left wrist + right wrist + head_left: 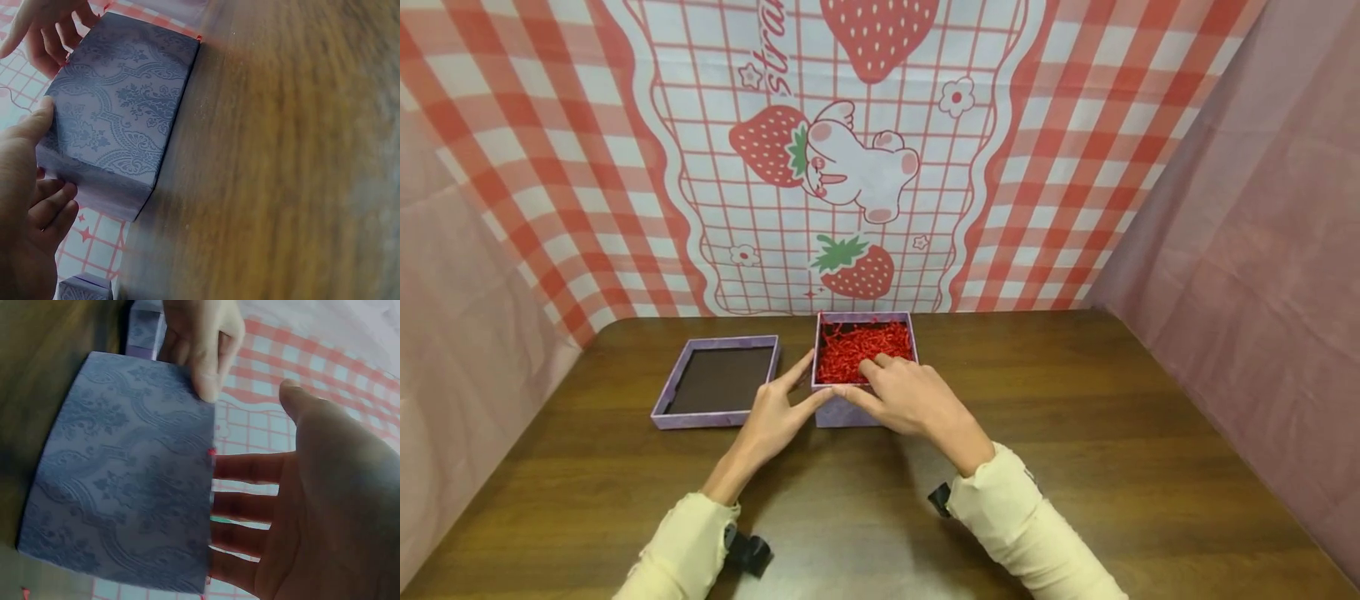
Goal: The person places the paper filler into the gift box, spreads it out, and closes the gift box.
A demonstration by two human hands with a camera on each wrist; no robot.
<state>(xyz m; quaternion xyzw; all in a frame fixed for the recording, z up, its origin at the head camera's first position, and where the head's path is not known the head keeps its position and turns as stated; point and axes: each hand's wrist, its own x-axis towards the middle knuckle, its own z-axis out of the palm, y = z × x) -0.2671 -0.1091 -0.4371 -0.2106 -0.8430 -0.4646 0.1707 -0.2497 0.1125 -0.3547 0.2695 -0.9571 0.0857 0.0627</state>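
A square purple box (850,412) with a damask pattern stands lidless near the back of the table, filled with red shredded paper (850,352). My left hand (772,417) holds the box's front left corner, thumb at the front top edge and fingers along the left side. Over the front rim, my right hand (913,397) reaches in, its fingertips among the shreds and its thumb by the rim. The right wrist view shows those fingers (244,506) extended and slightly spread, their tips hidden behind the box's front wall.
Left of the box lies its lid (707,419), inside up, with a dark interior. A strawberry-print cloth (850,183) hangs behind the wooden table (1075,433), and pink drapes (1247,250) hang at the sides. A red shred (25,592) shows at the right wrist view's lower left.
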